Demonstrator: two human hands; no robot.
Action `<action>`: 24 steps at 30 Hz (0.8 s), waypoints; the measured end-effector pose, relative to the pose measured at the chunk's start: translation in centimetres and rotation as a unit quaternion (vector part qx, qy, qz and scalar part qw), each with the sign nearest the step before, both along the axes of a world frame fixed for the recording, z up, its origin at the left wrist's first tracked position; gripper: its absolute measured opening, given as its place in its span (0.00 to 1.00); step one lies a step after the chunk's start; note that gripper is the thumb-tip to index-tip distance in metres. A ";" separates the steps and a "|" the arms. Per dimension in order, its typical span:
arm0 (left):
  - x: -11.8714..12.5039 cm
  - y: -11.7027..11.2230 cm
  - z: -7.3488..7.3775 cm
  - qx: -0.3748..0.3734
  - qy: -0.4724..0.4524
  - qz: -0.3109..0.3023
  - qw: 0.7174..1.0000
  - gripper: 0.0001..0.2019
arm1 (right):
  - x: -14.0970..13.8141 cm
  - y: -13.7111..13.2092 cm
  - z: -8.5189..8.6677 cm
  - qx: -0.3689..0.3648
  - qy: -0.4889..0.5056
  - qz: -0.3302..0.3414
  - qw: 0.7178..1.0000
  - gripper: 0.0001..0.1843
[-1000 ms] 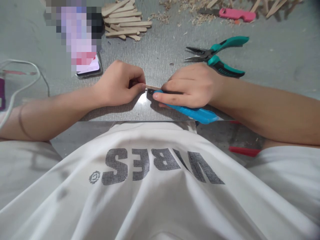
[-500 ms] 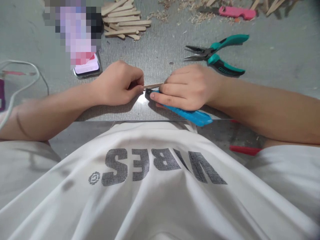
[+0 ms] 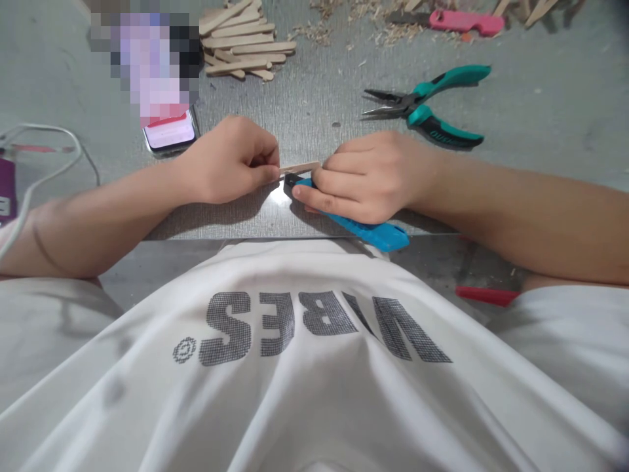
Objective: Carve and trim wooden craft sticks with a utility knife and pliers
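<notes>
My left hand (image 3: pixel 236 160) is closed in a pinch on one end of a thin wooden stick (image 3: pixel 301 168), which lies flat near the front edge of the grey table (image 3: pixel 314 118). My right hand (image 3: pixel 368 174) is wrapped around a blue utility knife (image 3: pixel 376 233). The knife's dark tip rests against the stick between my two hands. Its blue handle sticks out toward my chest on the right.
Teal-handled long-nose pliers (image 3: pixel 427 108) lie behind my right hand. A pile of wooden sticks (image 3: pixel 246 42) and a phone (image 3: pixel 170 134) sit at the back left, beside a white cable (image 3: pixel 44 170). A pink knife (image 3: pixel 466 21) and wood shavings (image 3: pixel 344 19) lie at the far edge.
My right hand has slid the blue knife a little to the left along the stick, toward my left hand. More of the stick now shows behind the knife tip.
</notes>
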State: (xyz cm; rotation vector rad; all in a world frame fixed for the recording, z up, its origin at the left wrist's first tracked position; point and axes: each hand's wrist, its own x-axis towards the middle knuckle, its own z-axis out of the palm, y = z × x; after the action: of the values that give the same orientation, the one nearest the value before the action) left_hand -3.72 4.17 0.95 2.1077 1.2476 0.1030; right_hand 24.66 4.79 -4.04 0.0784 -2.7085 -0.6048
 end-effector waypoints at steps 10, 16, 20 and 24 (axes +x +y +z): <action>-1.3 0.4 -0.6 -0.068 -0.131 -0.015 0.989 0.17 | -1.0 -1.0 1.4 0.061 0.053 0.011 0.997 0.18; -1.5 0.5 -0.8 -0.071 -0.134 -0.010 0.988 0.13 | -0.7 -1.1 1.1 -0.022 0.025 0.012 0.999 0.16; -1.5 0.5 -0.6 -0.058 -0.123 -0.018 0.991 0.11 | -0.1 -1.2 0.5 0.048 -0.009 0.016 0.999 0.17; -1.6 0.6 -0.6 -0.058 -0.121 -0.017 0.991 0.10 | 0.2 -1.3 0.2 0.015 -0.011 0.003 1.000 0.14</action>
State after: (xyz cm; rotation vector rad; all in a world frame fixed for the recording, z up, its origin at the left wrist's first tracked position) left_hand -5.31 4.74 0.31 1.9500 1.0473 0.2557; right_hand 24.88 3.51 -3.79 0.1021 -2.7204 -0.6463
